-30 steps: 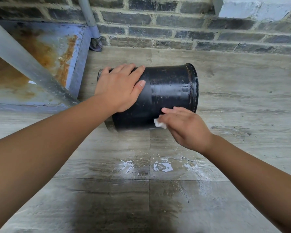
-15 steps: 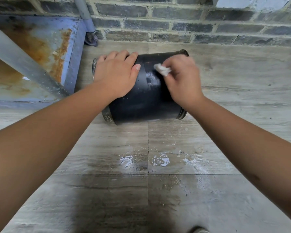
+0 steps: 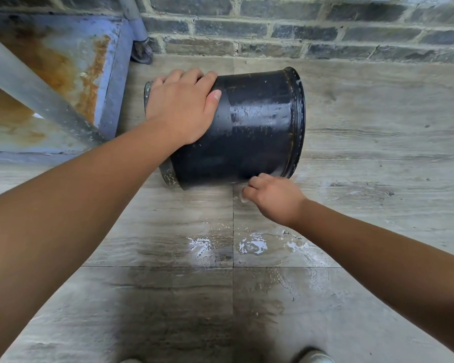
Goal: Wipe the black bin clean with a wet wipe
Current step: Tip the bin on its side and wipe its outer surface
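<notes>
Black bin lies on its side mid-frame, upper centre, rim pointing right. Cylindrical, slightly tapered, glossy wet sheen with white specks and scuffs; ribbed lip at the right end, grey grimy band at the left end.

Left hand is flat on top of the bin's left end, fingers spread and curled over the curve, pressing it down, not closed round anything. Right hand sits at the bin's lower edge where it meets the floor, fingers bunched tight on a wet wipe; only a pale sliver of it shows at the fingertips, rest hidden in the fist.

Floor is grey stone-look tile with streaky grain, grout lines crossing below the bin. Small puddles and a wet smear sit lower centre, near the right forearm.

Dark brick wall with pale mortar runs across the top. Upper left: rusty blue-painted metal panel, a grey diagonal bar across it, a grey pipe dropping to the floor just beside the bin's left end. Shoe tips at the bottom edge.
</notes>
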